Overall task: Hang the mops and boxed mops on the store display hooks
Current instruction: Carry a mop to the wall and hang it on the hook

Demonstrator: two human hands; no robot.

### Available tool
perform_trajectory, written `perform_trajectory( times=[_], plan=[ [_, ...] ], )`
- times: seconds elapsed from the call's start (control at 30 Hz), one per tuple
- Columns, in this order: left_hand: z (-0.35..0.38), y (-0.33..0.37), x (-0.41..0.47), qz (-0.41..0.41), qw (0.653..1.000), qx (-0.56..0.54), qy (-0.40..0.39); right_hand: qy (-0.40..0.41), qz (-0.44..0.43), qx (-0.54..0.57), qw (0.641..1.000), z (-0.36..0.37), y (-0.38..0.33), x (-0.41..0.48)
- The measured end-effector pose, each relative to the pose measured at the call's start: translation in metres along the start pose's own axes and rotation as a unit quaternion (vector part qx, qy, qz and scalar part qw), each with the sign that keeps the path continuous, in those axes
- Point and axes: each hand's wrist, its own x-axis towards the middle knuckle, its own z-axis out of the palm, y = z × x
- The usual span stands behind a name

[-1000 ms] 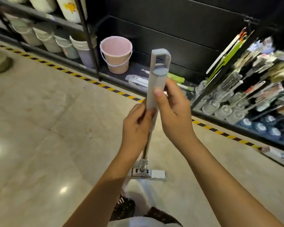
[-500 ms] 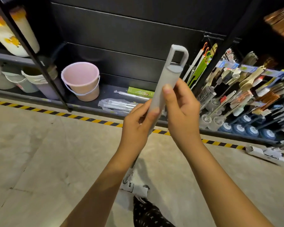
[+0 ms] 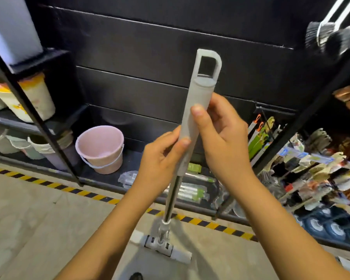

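I hold a grey mop upright in front of the black slat wall (image 3: pixel 150 47). Its grey handle grip (image 3: pixel 198 102) ends in a square hanging loop at the top. My left hand (image 3: pixel 160 158) grips the lower end of the grip, thumb on its front. My right hand (image 3: pixel 222 142) wraps the grip from the right, thumb pressed on its front. The metal shaft runs down to the white mop head (image 3: pixel 162 246) just above the floor. Packaged mops (image 3: pixel 190 191) lie on the bottom shelf behind my hands.
A pink bucket (image 3: pixel 100 150) stands on the low shelf to the left, with more buckets (image 3: pixel 36 146) beyond a black upright post (image 3: pixel 38 126). Brushes and small goods (image 3: pixel 321 178) hang on a rack to the right. Yellow-black tape (image 3: pixel 89 194) edges the floor.
The view has tilted up and closer to the slat wall. The mop has risen with both hands still on its grip, and its loop now stands higher against the wall.
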Motion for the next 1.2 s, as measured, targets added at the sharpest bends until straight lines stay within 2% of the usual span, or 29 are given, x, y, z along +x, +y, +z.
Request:
perform_trajectory(
  times=[0.1, 0.27, 0.43, 0.63, 1.03, 1.2],
  plan=[
    [-0.011, 0.003, 0.056, 0.034, 0.999, -0.021, -0.003, 0.009, -0.047, -0.015, 0.999, 0.006, 0.001, 0.055],
    [-0.028, 0.022, 0.143, 0.093, 0.994, -0.026, -0.055, 0.042, -0.099, -0.024, 0.994, 0.008, -0.007, 0.134],
    [-0.035, 0.046, 0.236, 0.125, 0.986, -0.004, -0.113, 0.084, -0.104, -0.015, 0.991, 0.001, -0.015, 0.219],
    [-0.025, 0.087, 0.336, 0.171, 0.977, 0.031, -0.125, 0.106, -0.102, 0.015, 0.989, -0.022, -0.034, 0.316],
    [0.005, 0.183, 0.493, 0.183, 0.976, 0.081, -0.091, 0.142, -0.108, 0.043, 0.983, -0.077, -0.079, 0.489],
    [0.017, 0.208, 0.523, 0.2, 0.979, 0.042, -0.014, 0.118, -0.135, 0.05, 0.982, -0.086, -0.105, 0.529]
  ],
)
